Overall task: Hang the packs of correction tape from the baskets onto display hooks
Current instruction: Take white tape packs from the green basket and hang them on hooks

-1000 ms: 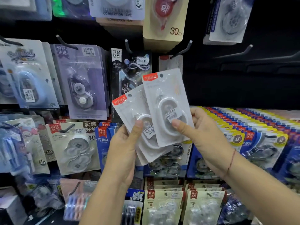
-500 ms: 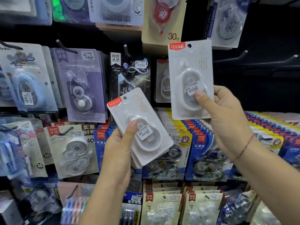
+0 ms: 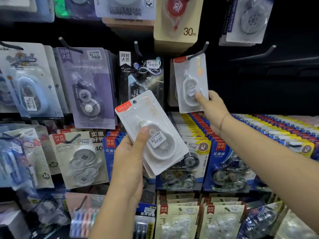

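My right grip [image 3: 213, 109] pinches the lower corner of one white pack of correction tape [image 3: 190, 80], thumb on the front by the price label. The pack stands nearly upright against the dark wall. Its top edge is at a black hook [image 3: 198, 52], whose rod crosses the top of the card; I cannot tell whether the hole is on the hook. Another white pack sits just behind it.

My left grip [image 3: 128, 161] holds a small stack of the same white packs [image 3: 151, 131], thumb pressed on the top one. The stack is tilted, with its red corner tab up and to the left. Left of the hook hangs a black pack [image 3: 141, 75], and rows of blue packs [image 3: 222, 163] fill the hooks below.
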A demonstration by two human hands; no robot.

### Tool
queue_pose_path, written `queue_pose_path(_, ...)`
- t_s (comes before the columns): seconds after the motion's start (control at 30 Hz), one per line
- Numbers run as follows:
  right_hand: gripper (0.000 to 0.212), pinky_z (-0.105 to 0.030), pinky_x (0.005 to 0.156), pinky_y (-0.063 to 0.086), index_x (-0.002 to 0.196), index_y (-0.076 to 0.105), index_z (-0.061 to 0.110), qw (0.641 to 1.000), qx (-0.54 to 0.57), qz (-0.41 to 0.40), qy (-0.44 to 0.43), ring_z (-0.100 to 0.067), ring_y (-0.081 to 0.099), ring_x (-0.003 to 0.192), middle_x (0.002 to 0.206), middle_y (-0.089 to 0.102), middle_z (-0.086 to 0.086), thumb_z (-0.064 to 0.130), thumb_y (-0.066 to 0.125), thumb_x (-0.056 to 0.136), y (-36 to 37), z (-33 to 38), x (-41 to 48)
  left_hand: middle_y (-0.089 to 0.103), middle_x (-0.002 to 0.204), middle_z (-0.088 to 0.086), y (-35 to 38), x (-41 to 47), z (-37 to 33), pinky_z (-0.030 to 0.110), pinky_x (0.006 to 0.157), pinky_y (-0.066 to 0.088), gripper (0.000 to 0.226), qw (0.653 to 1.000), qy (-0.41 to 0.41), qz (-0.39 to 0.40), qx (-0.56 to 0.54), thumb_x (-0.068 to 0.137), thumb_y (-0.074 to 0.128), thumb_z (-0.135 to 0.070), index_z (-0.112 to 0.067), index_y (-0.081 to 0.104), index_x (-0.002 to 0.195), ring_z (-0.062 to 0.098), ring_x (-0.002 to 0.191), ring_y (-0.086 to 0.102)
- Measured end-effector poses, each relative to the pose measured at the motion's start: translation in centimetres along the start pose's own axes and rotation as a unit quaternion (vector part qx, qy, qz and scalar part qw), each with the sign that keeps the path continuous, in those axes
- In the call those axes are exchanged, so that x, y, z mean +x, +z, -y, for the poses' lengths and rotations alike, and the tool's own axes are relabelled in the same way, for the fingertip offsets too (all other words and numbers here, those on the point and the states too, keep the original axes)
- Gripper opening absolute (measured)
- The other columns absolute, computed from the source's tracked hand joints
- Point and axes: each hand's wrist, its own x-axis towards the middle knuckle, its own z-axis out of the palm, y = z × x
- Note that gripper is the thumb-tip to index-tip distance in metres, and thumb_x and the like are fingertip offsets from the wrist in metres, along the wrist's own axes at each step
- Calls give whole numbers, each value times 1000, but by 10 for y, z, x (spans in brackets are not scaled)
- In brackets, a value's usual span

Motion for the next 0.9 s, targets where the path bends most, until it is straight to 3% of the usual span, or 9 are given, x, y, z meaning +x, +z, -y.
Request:
queue_pose_path(0.1, 32, -24, 68, 51, 116, 55, 11, 993, 91, 15, 68, -13, 60, 90, 108, 63, -4, 35, 58, 96, 16, -11, 30, 78, 98, -2, -2, 4, 1, 32, 72, 55, 44, 1000, 7, -2, -2, 75, 65, -41, -20, 67, 114, 12, 84, 74)
queue_pose_path(0.2, 22, -23, 67, 50, 98, 57, 16, 989, 110, 13, 97, -16, 60, 90, 101, 62, -3, 38, 59, 94, 29, -20, 48, 78, 93, -5, -3, 7, 1, 21, 63, 56, 38, 1000, 17, -3, -12, 74, 65, -40, -22, 68, 107, 8, 79, 74)
queue_pose_path(0.3, 43, -26, 71, 54, 108, 57, 9, 987, 96, 7, 125, -21, 61, 93, 108, 62, -9, 46, 64, 89, 37, -31, 57, 78, 94, -4, -3, 9, 1, 22, 66, 55, 39, 1000, 19, -3, -11, 72, 66, -39, -21, 68, 107, 8, 81, 74)
queue_pose_path(0.37, 66, -34, 86, 54, 127, 50, 3, 990, 33, -19, 133, -23, 61, 103, 123, 58, -13, 50, 68, 84, 35, -32, 53, 78, 98, -2, -3, 8, 1, 27, 69, 53, 45, 1000, 16, -3, -2, 70, 68, -42, -21, 67, 110, 11, 84, 74)
queue_pose_path(0.47, 58, -28, 90, 41, 128, 45, 8, 990, -102, -87, 37, -19, 50, 109, 132, 46, -10, 44, 65, 88, 22, -12, 17, 77, 101, 0, -3, 6, 0, 29, 69, 52, 52, 1000, 14, -4, 4, 67, 70, -45, -20, 67, 113, 14, 86, 74)
queue_pose_path(0.53, 40, -23, 85, 41, 115, 53, 14, 994, -86, -37, -54, -13, 54, 103, 120, 55, -4, 43, 63, 90, 14, 8, -25, 77, 102, 3, -2, 3, -1, 40, 74, 55, 54, 1000, 12, -7, 3, 66, 71, -44, -18, 67, 114, 21, 90, 74)
queue_pose_path(0.6, 35, -19, 78, 45, 99, 58, 22, 992, -41, 79, -84, -6, 60, 92, 101, 63, 5, 52, 63, 83, 10, 24, -72, 77, 102, 5, 0, 1, -2, 47, 78, 56, 55, 1000, 12, -8, 3, 67, 73, -42, -16, 66, 115, 28, 94, 74)
queue_pose_path(0.7, 49, -16, 73, 51, 104, 56, 27, 976, -23, 209, -58, -1, 64, 86, 97, 67, 10, 54, 70, 65, 7, 33, -123, 77, 103, 7, 7, -4, -3, 34, 68, 60, 51, 1000, 21, 6, -12, 70, 74, -32, -13, 66, 117, 26, 93, 74)
queue_pose_path(0.9, 48, -38, 84, 58, 109, 55, 23, 986, -44, 161, -32, -12, 70, 90, 102, 71, 3, 27, 83, 71, -5, 21, -127, 76, 105, 5, 12, -11, -3, 28, 72, 60, 41, 999, 35, 30, -10, 82, 66, -32, -13, 64, 118, 22, 96, 74)
